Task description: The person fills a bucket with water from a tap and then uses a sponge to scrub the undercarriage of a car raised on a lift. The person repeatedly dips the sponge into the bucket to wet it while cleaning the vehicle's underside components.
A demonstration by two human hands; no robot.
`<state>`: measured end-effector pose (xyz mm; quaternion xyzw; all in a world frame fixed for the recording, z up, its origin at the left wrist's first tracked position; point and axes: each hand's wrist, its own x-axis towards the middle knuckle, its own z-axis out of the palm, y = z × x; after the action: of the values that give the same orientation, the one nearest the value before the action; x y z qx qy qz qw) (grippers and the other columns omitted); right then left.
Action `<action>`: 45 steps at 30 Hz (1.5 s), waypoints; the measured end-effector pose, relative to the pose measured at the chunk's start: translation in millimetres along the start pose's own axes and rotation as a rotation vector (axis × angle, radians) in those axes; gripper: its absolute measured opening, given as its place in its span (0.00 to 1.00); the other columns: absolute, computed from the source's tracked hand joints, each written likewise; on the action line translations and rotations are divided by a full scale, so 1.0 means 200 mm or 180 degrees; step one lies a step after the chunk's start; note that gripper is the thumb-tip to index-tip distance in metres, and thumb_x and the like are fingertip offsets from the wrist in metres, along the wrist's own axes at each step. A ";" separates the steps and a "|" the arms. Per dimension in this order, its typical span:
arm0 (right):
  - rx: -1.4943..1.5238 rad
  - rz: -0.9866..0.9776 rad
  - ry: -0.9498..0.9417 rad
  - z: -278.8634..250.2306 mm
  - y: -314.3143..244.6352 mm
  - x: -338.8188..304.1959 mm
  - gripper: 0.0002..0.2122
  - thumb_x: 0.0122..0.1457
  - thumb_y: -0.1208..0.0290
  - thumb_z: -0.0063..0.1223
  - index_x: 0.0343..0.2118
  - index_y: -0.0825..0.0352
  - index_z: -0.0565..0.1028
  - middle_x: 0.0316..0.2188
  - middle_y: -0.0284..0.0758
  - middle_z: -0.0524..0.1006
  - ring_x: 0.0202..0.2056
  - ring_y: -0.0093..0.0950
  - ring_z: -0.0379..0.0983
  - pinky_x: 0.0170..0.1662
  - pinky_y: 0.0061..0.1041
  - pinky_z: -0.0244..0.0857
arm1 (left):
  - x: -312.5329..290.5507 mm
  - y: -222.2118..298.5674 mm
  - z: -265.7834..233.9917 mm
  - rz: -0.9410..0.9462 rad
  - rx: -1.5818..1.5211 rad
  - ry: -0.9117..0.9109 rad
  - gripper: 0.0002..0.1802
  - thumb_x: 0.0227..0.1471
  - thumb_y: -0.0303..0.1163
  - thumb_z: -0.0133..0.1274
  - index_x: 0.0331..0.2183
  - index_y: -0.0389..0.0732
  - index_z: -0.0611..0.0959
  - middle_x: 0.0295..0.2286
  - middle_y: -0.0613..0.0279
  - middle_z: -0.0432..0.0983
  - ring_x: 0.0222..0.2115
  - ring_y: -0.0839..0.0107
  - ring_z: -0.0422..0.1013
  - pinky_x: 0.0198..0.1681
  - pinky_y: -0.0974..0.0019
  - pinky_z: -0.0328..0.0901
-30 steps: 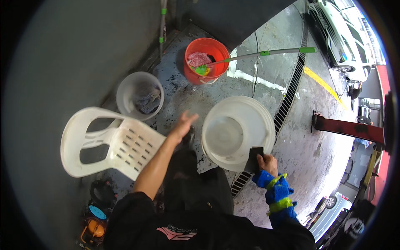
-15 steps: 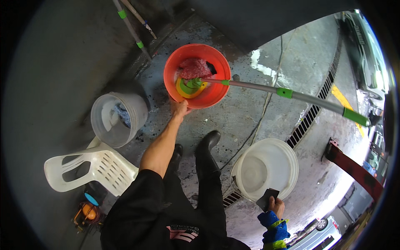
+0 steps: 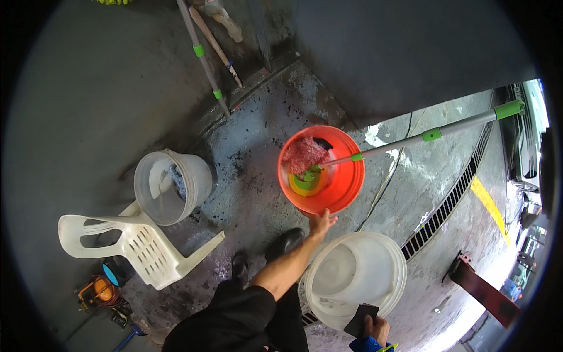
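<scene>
Buckets (image 3: pixel 350 182) number three, hands (image 3: pixel 319 223) two, dark slab (image 3: pixel 360 321) one.

the lower edge cuts off the blue sleeve (image 3: pixel 366 345) by the right hand (image 3: pixel 377 330); the dark pad (image 3: pixel 361 320) hides most of that hand's fingers and a bit of the white bucket's (image 3: pixel 378 258) rim. whether the left hand (image 3: pixel 319 223) grips the orange bucket (image 3: pixel 350 182) or only touches it cannot be told. inside, a black thing (image 3: pixel 323 143) shows too little to name, half behind the pink cloth (image 3: pixel 305 155). the left forearm (image 3: pixel 290 264) hides part of a leg (image 3: pixel 290 322). the upper edge crops the grey pole (image 3: pixel 205 67) and a yellow-green thing (image 3: pixel 113 2). the car (image 3: pixel 531 141) runs into the dark rim; clutter (image 3: pixel 531 246) below is too small to make out.
</scene>
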<state>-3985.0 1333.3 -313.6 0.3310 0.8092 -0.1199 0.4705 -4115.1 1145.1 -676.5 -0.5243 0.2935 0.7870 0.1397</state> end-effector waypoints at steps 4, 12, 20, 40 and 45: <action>0.0279 -0.0314 0.0612 0.05 0.06 0.04 0.14 0.52 0.62 0.54 0.29 0.72 0.75 0.26 0.52 0.75 0.30 0.41 0.73 0.37 0.39 0.62 | -0.05 -0.02 0.15 -0.0459 0.0797 -0.0101 0.39 0.52 0.44 0.54 0.58 0.40 0.56 0.47 0.50 0.67 0.34 0.59 0.75 0.36 0.61 0.72; -0.0456 -0.1313 0.1614 0.28 -0.06 0.11 0.17 0.50 0.64 0.54 0.16 0.75 0.73 0.17 0.54 0.70 0.23 0.53 0.70 0.27 0.47 0.62 | -0.42 1.15 -0.34 0.1984 0.3349 -0.1419 0.21 0.51 0.35 0.55 0.46 0.36 0.75 0.35 0.58 0.76 0.29 0.72 0.73 0.34 0.68 0.69; -0.0049 -0.1630 0.1156 0.48 -0.64 -0.03 0.16 0.50 0.63 0.55 0.17 0.73 0.73 0.18 0.53 0.71 0.26 0.51 0.71 0.31 0.45 0.64 | -1.44 2.82 0.21 0.5472 0.5630 -0.0750 0.32 0.51 0.33 0.54 0.57 0.44 0.64 0.58 0.54 0.56 0.59 0.52 0.52 0.60 0.56 0.52; 0.1601 -0.1842 0.1817 1.07 -2.83 0.72 0.15 0.54 0.58 0.54 0.28 0.69 0.76 0.25 0.53 0.75 0.31 0.52 0.73 0.35 0.46 0.66 | -1.14 3.23 0.65 0.6649 0.7282 -0.0954 0.10 0.41 0.22 0.49 0.30 0.29 0.72 0.21 0.42 0.72 0.24 0.50 0.73 0.30 0.56 0.69; 0.1957 -0.1805 0.2237 1.06 -2.98 0.92 0.16 0.56 0.57 0.52 0.28 0.69 0.76 0.26 0.52 0.75 0.32 0.52 0.71 0.35 0.45 0.64 | -1.29 3.16 0.61 0.5667 0.6587 -0.0812 0.19 0.49 0.26 0.51 0.44 0.29 0.71 0.27 0.34 0.73 0.31 0.40 0.71 0.37 0.49 0.66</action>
<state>-4289.3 856.1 -650.1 0.2422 0.9028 -0.3553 0.0025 -4433.0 743.2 -209.6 0.2579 0.9614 0.0759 -0.0585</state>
